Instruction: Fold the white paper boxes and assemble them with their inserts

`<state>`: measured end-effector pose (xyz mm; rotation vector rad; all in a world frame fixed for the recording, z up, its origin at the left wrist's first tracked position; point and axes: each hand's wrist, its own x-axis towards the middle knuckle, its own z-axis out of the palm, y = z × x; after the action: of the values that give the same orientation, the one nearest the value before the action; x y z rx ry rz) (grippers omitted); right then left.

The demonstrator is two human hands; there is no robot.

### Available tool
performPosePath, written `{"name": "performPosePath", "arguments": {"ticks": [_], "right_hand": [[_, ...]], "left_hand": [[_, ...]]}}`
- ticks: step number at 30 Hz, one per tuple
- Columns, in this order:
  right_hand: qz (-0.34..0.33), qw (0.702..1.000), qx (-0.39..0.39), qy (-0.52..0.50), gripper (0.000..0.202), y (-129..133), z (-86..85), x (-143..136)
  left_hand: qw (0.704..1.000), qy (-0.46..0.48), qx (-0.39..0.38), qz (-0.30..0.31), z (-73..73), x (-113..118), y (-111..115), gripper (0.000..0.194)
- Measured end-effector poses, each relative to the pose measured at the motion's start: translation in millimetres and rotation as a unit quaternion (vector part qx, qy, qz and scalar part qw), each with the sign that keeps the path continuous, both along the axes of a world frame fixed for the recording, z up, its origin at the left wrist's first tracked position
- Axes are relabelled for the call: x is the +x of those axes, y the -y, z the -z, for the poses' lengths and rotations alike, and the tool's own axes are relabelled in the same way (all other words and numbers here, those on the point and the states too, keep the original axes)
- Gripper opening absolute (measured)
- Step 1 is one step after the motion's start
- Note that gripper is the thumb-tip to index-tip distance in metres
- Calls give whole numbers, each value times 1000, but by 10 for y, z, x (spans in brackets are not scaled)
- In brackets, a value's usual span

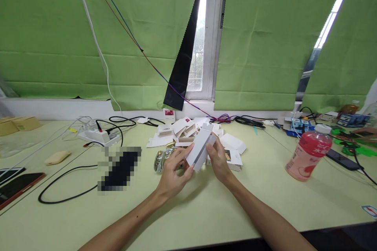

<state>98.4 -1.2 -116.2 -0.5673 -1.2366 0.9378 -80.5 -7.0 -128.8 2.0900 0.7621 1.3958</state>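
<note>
A small white cardboard box [200, 147] is held tilted above the table between both my hands. The fingers of my left hand [174, 170] grip its lower left end, thumb underneath. On the box's right side, my right hand [219, 160] is closed with the thumb pressed to the edge; its other fingers are mostly hidden behind. Flaps stick up at the far end of the box. Behind it lies a pile of white boxes [179, 127], some flattened. Several shiny silver-and-gold packets [159, 160] sit just left of my left hand, partly covered by it.
A pink drink bottle [309, 153] stands at the right, beside a dark phone [344, 159]. To the left are a pixelated dark object [120, 170], a black cable [53, 202], a power strip [100, 137] and another phone [20, 188]. Another person's hand [363, 132] shows at the far right.
</note>
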Motion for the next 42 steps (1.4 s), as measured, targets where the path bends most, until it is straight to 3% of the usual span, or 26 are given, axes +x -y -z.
{"name": "performPosePath", "arguments": {"ticks": [7,20,42], "right_hand": [[-2,1000,-8,-10,47,0,-9,-2],[-39,997,-41,-51,48,-49,61,16],[-39,993,-73,-87,50,-2,-9,11]], "left_hand": [[1000,-4,6,5,-9,8,5,53],[1000,-1,3,7,-39,12,28,52],[999,-26,37,9,-55,32,41,54]]}}
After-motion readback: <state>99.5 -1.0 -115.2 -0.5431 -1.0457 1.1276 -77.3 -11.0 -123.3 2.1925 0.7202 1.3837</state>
